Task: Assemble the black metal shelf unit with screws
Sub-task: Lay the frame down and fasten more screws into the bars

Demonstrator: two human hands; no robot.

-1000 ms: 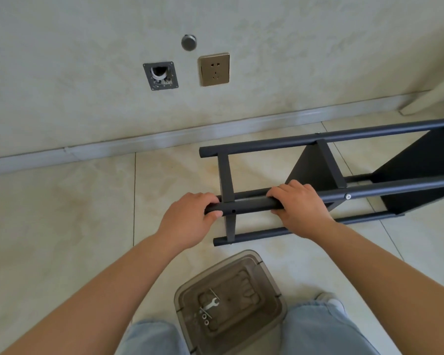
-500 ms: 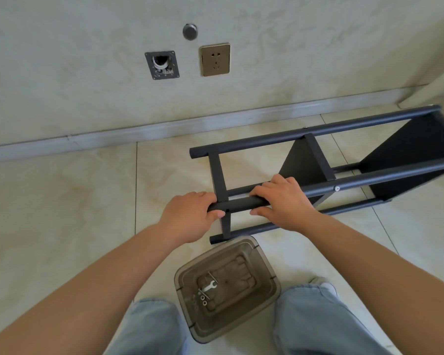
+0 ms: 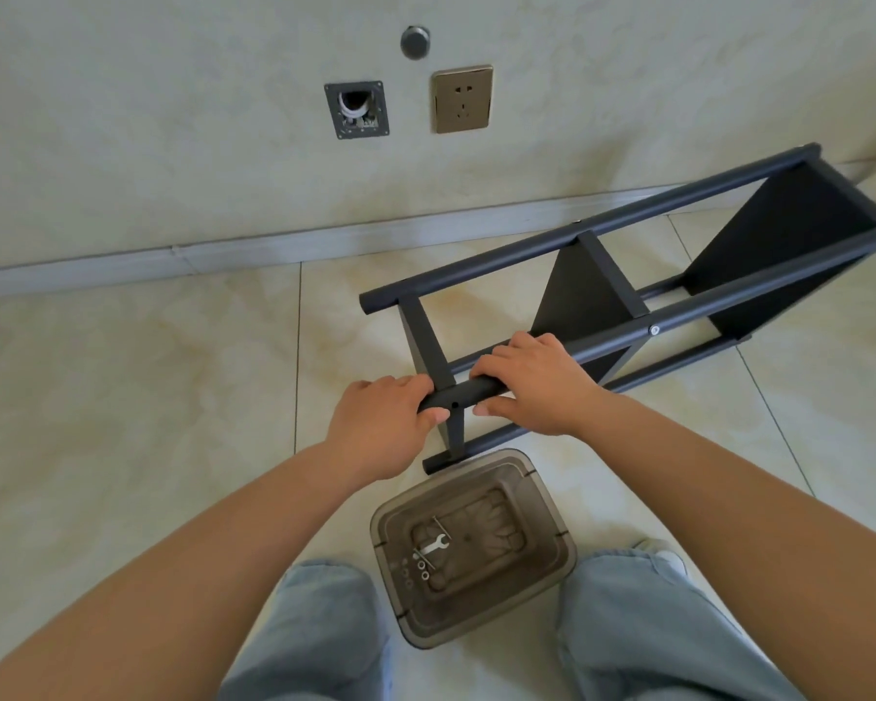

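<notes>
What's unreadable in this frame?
- Head view: small hardware beside the wrench in the brown bin, too small to identify.
- Left hand fingers, wrapped behind the shelf frame tube.
- Frame's far end, cut off by the right edge.

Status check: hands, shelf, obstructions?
Left hand and right hand grip shelf frame near post. Frame on its side. Clear bin touches foot end.

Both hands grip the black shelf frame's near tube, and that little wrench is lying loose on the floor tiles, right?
Not quite. The head view shows the wrench inside the brown plastic bin, not on the tiles. The left hand and right hand do grip the shelf frame's near tube.
</notes>
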